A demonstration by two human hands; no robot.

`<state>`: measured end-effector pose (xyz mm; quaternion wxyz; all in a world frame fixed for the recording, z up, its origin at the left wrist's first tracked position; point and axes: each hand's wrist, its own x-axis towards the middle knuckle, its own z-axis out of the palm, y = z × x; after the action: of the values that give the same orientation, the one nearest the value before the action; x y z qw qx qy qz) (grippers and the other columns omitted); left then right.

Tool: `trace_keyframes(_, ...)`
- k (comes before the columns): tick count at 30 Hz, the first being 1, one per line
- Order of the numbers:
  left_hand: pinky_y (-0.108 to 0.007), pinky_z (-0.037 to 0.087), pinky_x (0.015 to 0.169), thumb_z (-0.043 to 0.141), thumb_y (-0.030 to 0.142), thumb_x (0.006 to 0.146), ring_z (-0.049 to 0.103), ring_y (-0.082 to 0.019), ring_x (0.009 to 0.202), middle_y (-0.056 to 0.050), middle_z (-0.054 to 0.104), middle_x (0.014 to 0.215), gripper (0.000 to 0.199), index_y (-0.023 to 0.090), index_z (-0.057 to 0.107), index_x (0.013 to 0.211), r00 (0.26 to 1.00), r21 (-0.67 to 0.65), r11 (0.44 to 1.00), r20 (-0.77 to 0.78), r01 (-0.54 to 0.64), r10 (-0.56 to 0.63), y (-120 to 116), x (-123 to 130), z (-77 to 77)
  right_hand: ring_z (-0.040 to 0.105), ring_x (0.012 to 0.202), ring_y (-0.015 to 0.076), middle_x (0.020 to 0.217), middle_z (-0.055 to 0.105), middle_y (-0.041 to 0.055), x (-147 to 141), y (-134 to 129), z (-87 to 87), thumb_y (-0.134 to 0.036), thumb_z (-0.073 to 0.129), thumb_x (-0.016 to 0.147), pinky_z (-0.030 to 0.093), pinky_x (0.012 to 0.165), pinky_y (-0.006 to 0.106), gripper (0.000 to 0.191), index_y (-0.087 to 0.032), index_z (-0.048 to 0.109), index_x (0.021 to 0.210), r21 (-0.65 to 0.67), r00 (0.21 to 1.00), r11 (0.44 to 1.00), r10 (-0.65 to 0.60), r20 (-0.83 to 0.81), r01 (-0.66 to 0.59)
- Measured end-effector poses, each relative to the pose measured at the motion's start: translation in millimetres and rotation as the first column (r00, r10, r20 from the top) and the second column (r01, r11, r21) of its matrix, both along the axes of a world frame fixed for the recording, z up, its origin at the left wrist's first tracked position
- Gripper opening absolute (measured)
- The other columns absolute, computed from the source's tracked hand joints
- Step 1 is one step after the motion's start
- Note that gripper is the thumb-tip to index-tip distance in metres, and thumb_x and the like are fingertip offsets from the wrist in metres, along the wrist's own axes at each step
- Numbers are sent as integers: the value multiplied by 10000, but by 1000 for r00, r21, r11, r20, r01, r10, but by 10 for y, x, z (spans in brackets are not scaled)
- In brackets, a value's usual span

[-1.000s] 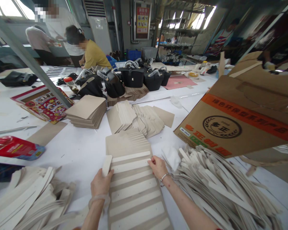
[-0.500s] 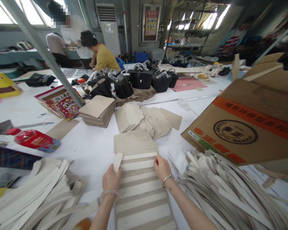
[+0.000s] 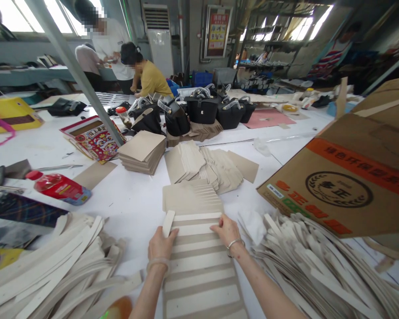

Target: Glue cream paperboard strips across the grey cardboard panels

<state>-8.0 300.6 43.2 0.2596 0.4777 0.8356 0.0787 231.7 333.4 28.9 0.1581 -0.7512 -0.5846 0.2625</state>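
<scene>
My left hand (image 3: 160, 246) is closed around a pale strip (image 3: 168, 223), whose short end sticks up past the thumb. It rests at the left edge of a column of overlapping grey-brown cardboard sheets (image 3: 204, 261) with pale strips lying across them. My right hand (image 3: 228, 230), wearing a bangle, is at the right edge, its fingers curled at the end of the uppermost crosswise strip (image 3: 197, 217). The right thumb points left over the strip below. Beyond my hands, more fanned sheets (image 3: 182, 195) continue the column.
Loose strip piles lie left (image 3: 73, 266) and right (image 3: 306, 261). A large carton (image 3: 339, 177) stands at right. Ahead are a cardboard stack (image 3: 142, 153), fanned pale pieces (image 3: 204, 164) and black handbags (image 3: 202, 108). A red bottle (image 3: 60, 188) lies left, near a slanted metal pole (image 3: 76, 75). Co-workers are behind.
The view has swung slightly left, so the scene sits further right. My right thumb has stretched out leftward over the strips. My left hand still holds its strip, its thumb now on the sheet's edge.
</scene>
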Motion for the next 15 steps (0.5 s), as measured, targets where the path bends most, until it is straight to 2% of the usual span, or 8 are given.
trace_keyframes(8,-303,420,637,409,619,722,620,-255,788,-97,664,787,454,201,537,845,1000,-33,999,27,10,-9,12,-26,-47,452,513,106,499,497,-61,69,62,-56,-360,672,555,279,497,206,305,-209,408,536,-54,999,999,-12,-44,9)
trace_keyframes(12,-302,415,628,406,597,734,617,-255,787,-95,659,780,430,202,528,852,1000,-25,1000,30,11,-10,-2,-12,-29,445,497,102,476,480,-63,58,44,40,-337,662,557,282,481,203,318,-208,375,515,-41,997,999,0,-80,-3)
trace_keyframes(15,-296,420,627,428,563,739,620,-246,787,-92,665,793,386,206,523,850,999,-6,1000,43,3,-3,-13,-4,-13,435,415,96,419,449,-76,59,18,116,-320,613,604,276,425,200,291,-216,351,531,-48,991,999,13,-135,-19)
